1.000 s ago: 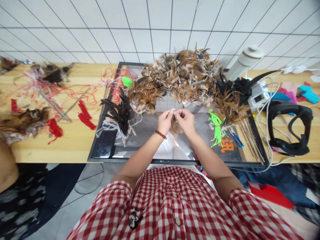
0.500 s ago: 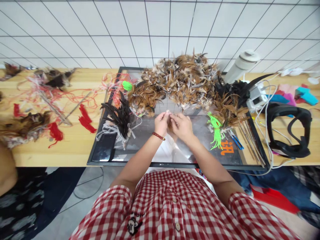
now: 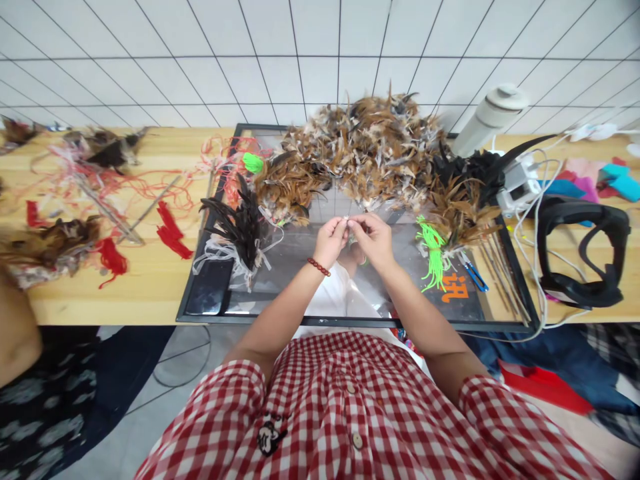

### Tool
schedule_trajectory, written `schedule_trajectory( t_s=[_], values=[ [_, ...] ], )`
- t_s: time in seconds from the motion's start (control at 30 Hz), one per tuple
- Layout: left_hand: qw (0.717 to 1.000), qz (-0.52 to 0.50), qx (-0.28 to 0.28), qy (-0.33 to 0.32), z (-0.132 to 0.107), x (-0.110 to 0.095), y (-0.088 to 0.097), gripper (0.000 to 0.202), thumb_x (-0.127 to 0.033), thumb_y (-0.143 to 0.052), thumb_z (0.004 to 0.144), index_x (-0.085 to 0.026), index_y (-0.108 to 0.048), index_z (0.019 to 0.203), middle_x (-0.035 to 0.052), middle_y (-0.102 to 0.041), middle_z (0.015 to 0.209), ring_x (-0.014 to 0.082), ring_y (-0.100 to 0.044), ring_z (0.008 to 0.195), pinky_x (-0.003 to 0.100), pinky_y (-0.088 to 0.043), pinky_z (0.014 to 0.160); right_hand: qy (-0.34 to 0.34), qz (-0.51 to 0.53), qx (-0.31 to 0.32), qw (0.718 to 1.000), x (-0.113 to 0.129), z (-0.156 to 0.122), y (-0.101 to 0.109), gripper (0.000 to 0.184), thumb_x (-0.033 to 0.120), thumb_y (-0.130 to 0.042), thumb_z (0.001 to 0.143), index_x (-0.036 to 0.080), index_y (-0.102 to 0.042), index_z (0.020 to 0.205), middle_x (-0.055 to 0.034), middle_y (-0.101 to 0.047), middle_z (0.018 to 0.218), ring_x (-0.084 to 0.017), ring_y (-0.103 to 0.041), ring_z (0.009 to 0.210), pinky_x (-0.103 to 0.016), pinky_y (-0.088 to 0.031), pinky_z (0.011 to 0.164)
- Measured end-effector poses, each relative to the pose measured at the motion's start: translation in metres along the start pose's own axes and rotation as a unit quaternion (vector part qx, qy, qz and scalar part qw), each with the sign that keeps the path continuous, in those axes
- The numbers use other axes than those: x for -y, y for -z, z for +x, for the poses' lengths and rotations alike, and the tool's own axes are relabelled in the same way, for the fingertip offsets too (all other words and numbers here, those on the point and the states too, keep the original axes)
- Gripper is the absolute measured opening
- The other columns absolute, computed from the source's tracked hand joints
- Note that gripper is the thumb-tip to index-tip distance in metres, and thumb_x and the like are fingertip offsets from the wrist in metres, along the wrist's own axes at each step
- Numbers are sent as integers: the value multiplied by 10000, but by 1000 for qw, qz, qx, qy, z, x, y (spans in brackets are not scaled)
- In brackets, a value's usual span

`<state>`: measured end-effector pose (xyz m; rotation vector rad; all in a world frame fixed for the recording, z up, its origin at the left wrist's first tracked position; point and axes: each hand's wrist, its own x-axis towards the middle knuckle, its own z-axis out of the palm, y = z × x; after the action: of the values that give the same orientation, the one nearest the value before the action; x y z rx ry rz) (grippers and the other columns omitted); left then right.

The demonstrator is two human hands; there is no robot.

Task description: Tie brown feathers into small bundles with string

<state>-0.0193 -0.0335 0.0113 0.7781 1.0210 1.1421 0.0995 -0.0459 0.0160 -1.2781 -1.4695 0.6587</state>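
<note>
Scrap (image 3: 346, 218), tiny and whitish, pinched between fingers (image 3: 341, 227)

This looks like a craft workshop: a long wooden table (image 3: 125, 303) holds a big heap of brown feathers (image 3: 380, 153), bright green strings (image 3: 434, 259), red strings (image 3: 113, 259) and a small blue tool (image 3: 477, 276).
</note>
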Motion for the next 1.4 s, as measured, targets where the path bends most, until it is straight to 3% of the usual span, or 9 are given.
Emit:
schedule_trajectory(
  t_s=[0.13,0.23,0.33,0.43,0.57,0.73,0.9,1.1,1.4],
  values=[
    [999,21,39,-2,-3,-2,0,421,-463,-752,841,-156,-537,651,-62,-456,523,15,-327,416,170,-203,403,-25,16,-4,1000,-8,3,2,201,376,-644,878,208,-737,819,-16,-672,775,-149,-567,706,-297,-461,701],
    [998,19,60,18,-5,-5,0,388,-456,-733,863,-149,-570,690,-67,-426,520,17,-311,422,162,-195,410,-10,-1,-7,1000,-13,4,6,234,385,-629,893,221,-766,987,-28,-676,838,-161,-581,729,-310,-484,721],
    [996,3,75,45,-8,-8,-1,357,-449,-702,893,-148,-578,746,-80,-399,533,11,-278,417,149,-177,414,60,-66,15,996,-17,2,10,343,341,-539,954,244,-743,1213,-68,-700,998,-194,-634,886,-349,-503,841],
    [995,-15,79,61,-9,-10,-2,341,-447,-667,920,-155,-558,784,-87,-394,547,6,-265,410,139,-169,414,103,-134,57,984,-20,-1,12,419,237,-442,972,244,-727,1279,-86,-700,1053,-209,-646,981,-364,-492,887],
    [994,-16,70,77,-10,-12,-3,359,-468,-667,918,-164,-531,784,-93,-376,543,5,-257,408,136,-167,413,90,-188,87,974,-22,-3,10,486,175,-424,944,270,-693,1337,-81,-702,1065,-220,-641,1019,-381,-486,919],
    [995,-25,64,66,-10,-13,-3,336,-438,-662,928,-161,-535,785,-90,-377,556,4,-264,415,137,-171,418,52,-53,31,997,-18,0,8,398,355,-477,984,266,-707,1296,-77,-690,1014,-213,-640,932,-394,-529,906],
    [995,-29,59,75,-9,-11,-3,326,-440,-688,907,-173,-534,803,-92,-370,553,11,-255,416,145,-156,419,-38,97,30,994,-21,5,7,448,564,-681,861,267,-740,1191,-28,-640,923,-161,-588,764,-346,-529,772],
    [994,-20,84,62,-10,-10,-3,342,-451,-695,896,-171,-530,792,-89,-382,540,15,-264,416,147,-154,420,-103,168,25,980,-28,6,3,451,535,-801,745,249,-764,1091,28,-585,793,-116,-518,681,-297,-481,701],
    [986,17,148,76,-10,-11,4,467,-553,-792,769,-164,-536,731,-79,-420,524,10,-275,402,154,-147,405,-148,257,138,945,-21,14,20,577,499,-927,565,278,-791,1081,44,-614,786,-102,-547,695,-268,-505,678]
  ],
)
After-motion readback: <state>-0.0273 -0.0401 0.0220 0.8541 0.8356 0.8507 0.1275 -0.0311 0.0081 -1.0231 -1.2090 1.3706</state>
